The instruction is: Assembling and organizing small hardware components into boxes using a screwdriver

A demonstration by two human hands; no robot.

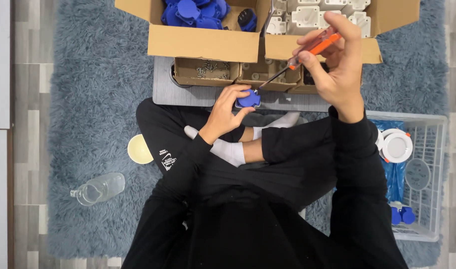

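A small blue plastic part (248, 99) sits at the near edge of a low grey surface (168, 92), just above the person's crossed legs. The left hand (227, 110) holds it there: its fingers (237, 91) curl closed around the left and top of the part, the thumb pressing from below. The thin metal shaft of an orange-handled screwdriver (307, 50) slants down from the upper right, its tip meeting the top right of the blue part. The right hand (337, 65) is raised above the surface and grips the orange handle, fingers wrapped shut around it with the index finger arched over the top.

Behind the part, on the surface, three small open cardboard trays (208, 72) stand side by side; the left one holds small dark screws. Beyond them are two larger cardboard boxes, the left box (203, 42) filled with more blue parts, the right box (387, 20) with white plastic pieces. To the right, a white wire basket (432, 149) holds a round white fitting and two blue pieces. On the grey shaggy rug (93, 74) to the left lie a pale yellow round cup (139, 149) and a clear plastic bottle (98, 188) on its side.
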